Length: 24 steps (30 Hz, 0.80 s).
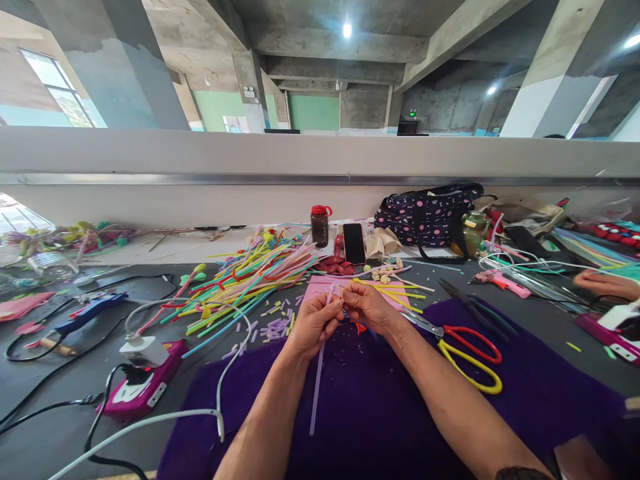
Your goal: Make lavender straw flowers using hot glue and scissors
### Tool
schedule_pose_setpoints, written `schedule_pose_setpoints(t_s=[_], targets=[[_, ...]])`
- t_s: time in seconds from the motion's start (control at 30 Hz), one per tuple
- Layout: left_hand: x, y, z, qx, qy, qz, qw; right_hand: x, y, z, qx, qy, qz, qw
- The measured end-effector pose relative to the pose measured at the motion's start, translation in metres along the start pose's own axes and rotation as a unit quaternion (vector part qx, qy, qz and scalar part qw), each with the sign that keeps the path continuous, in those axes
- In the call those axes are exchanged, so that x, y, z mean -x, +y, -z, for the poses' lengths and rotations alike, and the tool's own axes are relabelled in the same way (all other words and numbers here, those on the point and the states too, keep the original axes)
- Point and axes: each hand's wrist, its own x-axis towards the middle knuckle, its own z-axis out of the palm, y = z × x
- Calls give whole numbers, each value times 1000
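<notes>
My left hand (313, 323) is closed around a light purple pipe cleaner (317, 393), whose long straight end hangs down over the dark purple cloth (380, 413). Its upper end shows as a pale tuft above the fingers. Close against it, my right hand (370, 308) is pinched shut; what lies between its fingertips is hidden. A small orange-red thing (358, 327) shows under the right hand. Behind both hands lies a pink sheet (320, 285). Scissors (473, 343) with red and yellow handles rest on the cloth beside my right forearm.
Many coloured pipe cleaners (255, 270) are heaped ahead left, near short cut pieces (277, 328). Left are a power strip (160, 377) with cables and a blue glue gun (90, 313). Pliers (475, 307), a phone (354, 243), a bottle (319, 228), a bag (425, 217) and another person's hand (603, 283) are also around.
</notes>
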Motion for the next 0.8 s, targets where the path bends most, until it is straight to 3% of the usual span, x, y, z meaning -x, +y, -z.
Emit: schedule_pose_setpoints(t_s=[0.8], targets=[[0, 2, 1, 11, -13, 4, 1000, 0, 1, 0, -22, -7, 5, 1000]])
